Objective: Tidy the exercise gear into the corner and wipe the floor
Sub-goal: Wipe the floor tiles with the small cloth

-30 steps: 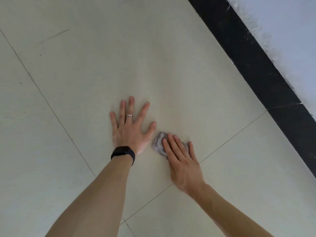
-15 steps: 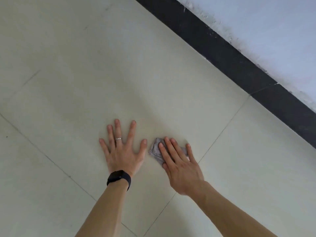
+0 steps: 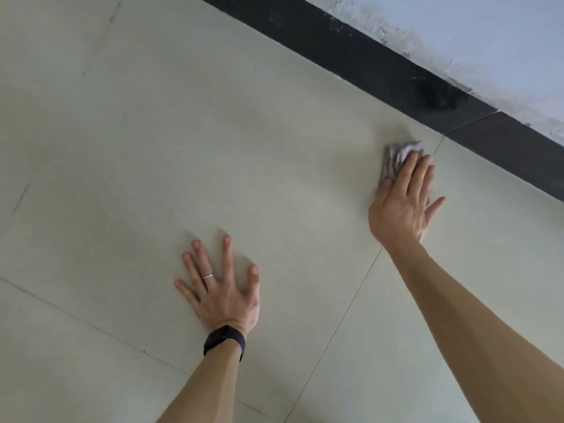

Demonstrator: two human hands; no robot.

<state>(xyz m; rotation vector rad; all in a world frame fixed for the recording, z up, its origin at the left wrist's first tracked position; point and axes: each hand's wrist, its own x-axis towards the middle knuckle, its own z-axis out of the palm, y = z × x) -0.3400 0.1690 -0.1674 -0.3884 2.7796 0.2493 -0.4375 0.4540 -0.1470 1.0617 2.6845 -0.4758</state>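
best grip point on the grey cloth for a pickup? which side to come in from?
Take the cloth at its bunched far end, the raised folds nearest the dark skirting. The right hand lies flat over the near part, so only that end is exposed. Come from above, slightly from the wall side, and pinch the folds: crumpled fabric probably gives more grip than an edge flat on the floor.
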